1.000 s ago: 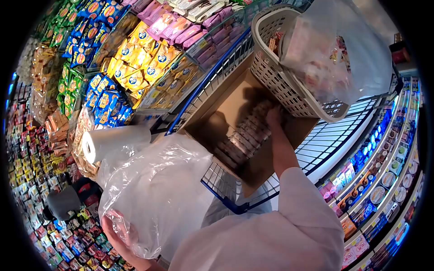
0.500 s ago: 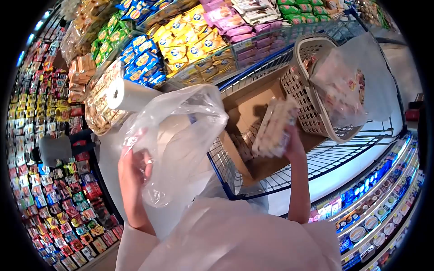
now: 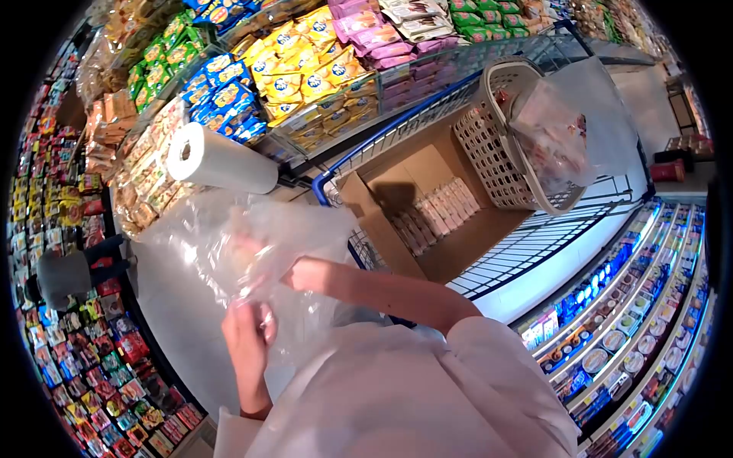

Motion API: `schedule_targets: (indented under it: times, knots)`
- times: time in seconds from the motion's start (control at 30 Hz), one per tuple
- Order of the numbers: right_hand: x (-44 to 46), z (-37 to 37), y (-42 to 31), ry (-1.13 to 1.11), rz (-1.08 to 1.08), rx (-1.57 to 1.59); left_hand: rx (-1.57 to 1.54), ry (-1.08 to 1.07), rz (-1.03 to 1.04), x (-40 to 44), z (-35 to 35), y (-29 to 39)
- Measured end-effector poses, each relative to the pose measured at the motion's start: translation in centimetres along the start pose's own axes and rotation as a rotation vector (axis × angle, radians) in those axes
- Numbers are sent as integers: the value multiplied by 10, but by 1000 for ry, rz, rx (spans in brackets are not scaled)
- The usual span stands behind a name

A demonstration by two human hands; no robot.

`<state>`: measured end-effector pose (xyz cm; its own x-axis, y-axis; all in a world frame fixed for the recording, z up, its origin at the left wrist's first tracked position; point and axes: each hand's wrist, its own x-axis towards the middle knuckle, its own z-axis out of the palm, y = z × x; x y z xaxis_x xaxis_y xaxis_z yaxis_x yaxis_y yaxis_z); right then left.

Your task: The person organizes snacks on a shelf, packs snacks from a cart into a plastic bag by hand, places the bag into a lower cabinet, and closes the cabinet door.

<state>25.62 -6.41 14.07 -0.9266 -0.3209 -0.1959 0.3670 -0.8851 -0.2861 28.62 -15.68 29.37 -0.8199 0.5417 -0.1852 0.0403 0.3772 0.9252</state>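
A clear plastic bag [image 3: 191,237] hangs in front of my body, gripped at its edge by my left hand [image 3: 248,332], whose fingers are curled. My right hand [image 3: 301,273] reaches into the bag; its fingers and what they hold are blurred behind the plastic, where a pale shape shows. To the right, an open cardboard box [image 3: 382,240] sits in a shopping cart [image 3: 508,267], with a row of pinkish wrapped packs [image 3: 439,210] along its bottom. Beside the box stands a beige basket [image 3: 489,160] bearing a translucent bag of packaged goods [image 3: 550,137].
A plastic roll [image 3: 221,156] lies at the edge of the snack display, near yellow packs [image 3: 305,65]. Curved shelves [image 3: 618,336] line the right side. Another person [image 3: 65,278] is at the far left, by colourful packaged goods [image 3: 92,366].
My right hand has lifted several packs out of the box and moved left into the plastic bag. The row in the box is smaller. The view has shifted.
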Motion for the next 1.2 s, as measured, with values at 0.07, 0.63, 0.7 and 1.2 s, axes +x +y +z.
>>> schedule_targets:
  times: [0.07,0.63,0.7,1.2]
  knots:
    - [-14,7,17,145,140,-113,-446,136,-177,0,-10,-16]
    - [-133,-421,-70,274,156,-2388,-363,558,-578,13,-17,-108]
    - [-130,-431,-49,136,619,-2213,-408,493,-538,10,-17,-108]
    - [-129,-438,-28,423,374,-2201,-347,642,-491,21,-2,-89]
